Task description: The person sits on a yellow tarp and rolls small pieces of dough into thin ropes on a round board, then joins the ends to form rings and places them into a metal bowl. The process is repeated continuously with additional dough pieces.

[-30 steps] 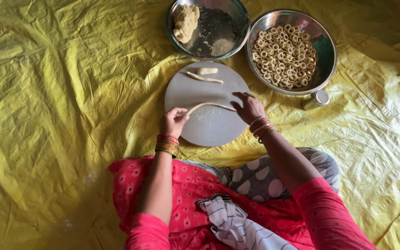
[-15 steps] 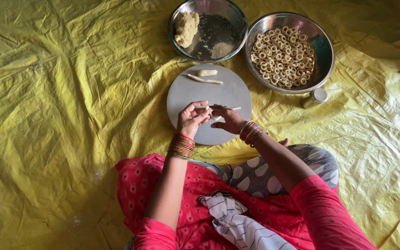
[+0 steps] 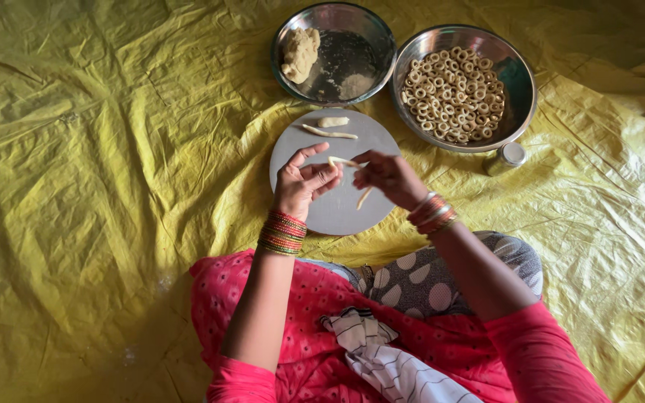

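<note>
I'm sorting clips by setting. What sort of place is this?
Probably a home floor set up for making snacks. A yellow sheet covers the ground, a round board lies on it, and two steel bowls hold dough and dough rings. Both hands hold a dough strip.

Single head view, looking steeply down, near, over lap and round board [image 3: 352, 201]

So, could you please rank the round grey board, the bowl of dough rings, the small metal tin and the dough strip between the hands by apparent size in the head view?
1-2. Bowl of dough rings and round grey board: look alike, not ranked.
3. Dough strip, held between left hand and right hand, partly hidden.
4. Small metal tin.
</note>
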